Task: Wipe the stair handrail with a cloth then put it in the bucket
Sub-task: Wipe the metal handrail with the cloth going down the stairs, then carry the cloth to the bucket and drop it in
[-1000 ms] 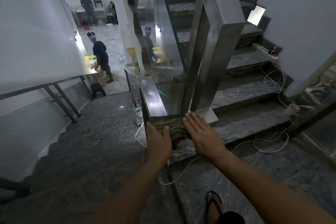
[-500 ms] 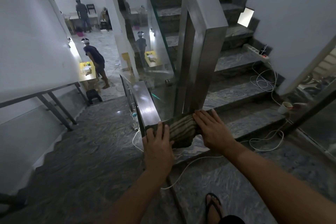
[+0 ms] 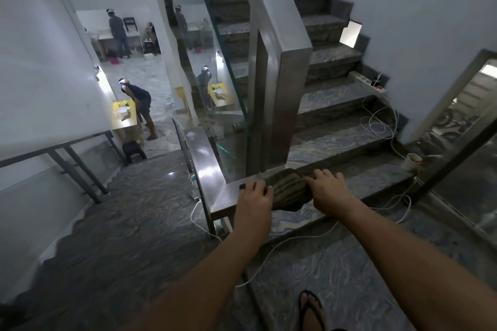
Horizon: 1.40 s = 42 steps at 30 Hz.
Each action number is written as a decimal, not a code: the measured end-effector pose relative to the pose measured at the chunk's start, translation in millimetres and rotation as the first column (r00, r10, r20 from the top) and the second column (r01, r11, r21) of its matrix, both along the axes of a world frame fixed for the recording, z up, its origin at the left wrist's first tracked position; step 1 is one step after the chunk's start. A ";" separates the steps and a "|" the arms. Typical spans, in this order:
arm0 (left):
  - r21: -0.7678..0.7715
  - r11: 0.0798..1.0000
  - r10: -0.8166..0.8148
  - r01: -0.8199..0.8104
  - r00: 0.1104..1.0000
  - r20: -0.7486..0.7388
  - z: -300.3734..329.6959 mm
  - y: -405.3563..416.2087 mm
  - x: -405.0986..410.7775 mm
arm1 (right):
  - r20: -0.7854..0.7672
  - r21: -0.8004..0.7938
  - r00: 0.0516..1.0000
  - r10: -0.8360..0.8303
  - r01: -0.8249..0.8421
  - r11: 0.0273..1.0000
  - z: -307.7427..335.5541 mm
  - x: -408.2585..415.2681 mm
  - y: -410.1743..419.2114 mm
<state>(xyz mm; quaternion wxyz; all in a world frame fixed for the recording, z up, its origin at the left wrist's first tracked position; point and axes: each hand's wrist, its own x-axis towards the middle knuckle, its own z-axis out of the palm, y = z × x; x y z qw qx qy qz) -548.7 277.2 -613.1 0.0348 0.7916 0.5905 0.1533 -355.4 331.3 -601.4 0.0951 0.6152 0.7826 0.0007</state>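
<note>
A striped olive-brown cloth lies draped over the flat steel handrail at its corner on the landing. My left hand presses on the cloth's left end, fingers curled over the rail top. My right hand lies flat on the cloth's right end, holding it against the rail. The rail rises from here as a wide steel post beside a glass panel. No bucket is in view.
White cables trail across the marble landing and steps. A power strip and a paper cup sit on the steps at right. My sandalled foot is below. People work at tables on the floor below.
Both hands have slid the cloth to the right along the rail, away from the corner, bunching it narrower. More bare steel shows to the left of my left hand.
</note>
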 end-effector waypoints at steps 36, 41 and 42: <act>-0.402 0.722 -0.430 0.564 0.820 0.378 106.7 105.9 211.7 | -0.541 -0.345 0.667 -0.512 0.379 0.858 149.8 267.0 -39.7; -0.277 0.716 -0.657 0.641 0.753 0.044 119.9 147.7 300.5 | -0.593 -0.302 0.597 -0.540 0.456 0.837 140.3 356.2 -15.5; -0.276 0.710 -0.668 0.648 0.744 0.028 124.6 155.8 321.7 | -0.591 -0.296 0.589 -0.551 0.477 0.827 139.4 376.0 -10.0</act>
